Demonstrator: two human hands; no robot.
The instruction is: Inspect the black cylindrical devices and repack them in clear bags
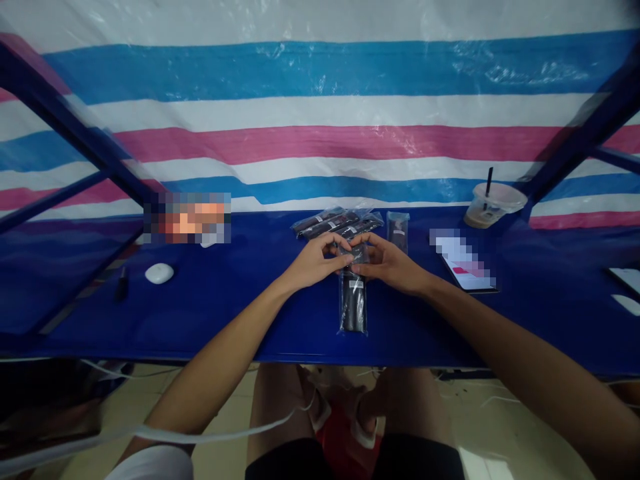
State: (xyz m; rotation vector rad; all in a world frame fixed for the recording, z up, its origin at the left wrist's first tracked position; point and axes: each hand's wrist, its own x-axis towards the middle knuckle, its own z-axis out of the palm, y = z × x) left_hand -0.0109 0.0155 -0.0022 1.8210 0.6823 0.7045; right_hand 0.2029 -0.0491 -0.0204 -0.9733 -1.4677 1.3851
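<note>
A clear plastic bag (353,308) with a black, folded-looking item and a small white label inside lies lengthwise toward me on the blue table. My left hand (323,259) pinches its far end from the left, thumb and fingers closed on the plastic. From the right, my right hand (389,263) grips the same end, its thumb close to the left one. Just beyond my hands lies a fanned row of several similar bagged packets (327,223). One more bagged packet (399,230) rests behind my right hand, partly hidden by it.
On the right are a phone (470,267) and a plastic cup (493,203) with a black straw. A white mouse-like object (159,273) and a small dark object (121,285) lie left, near a blurred-out item (187,219). Blue metal posts (100,150) flank the table (225,320).
</note>
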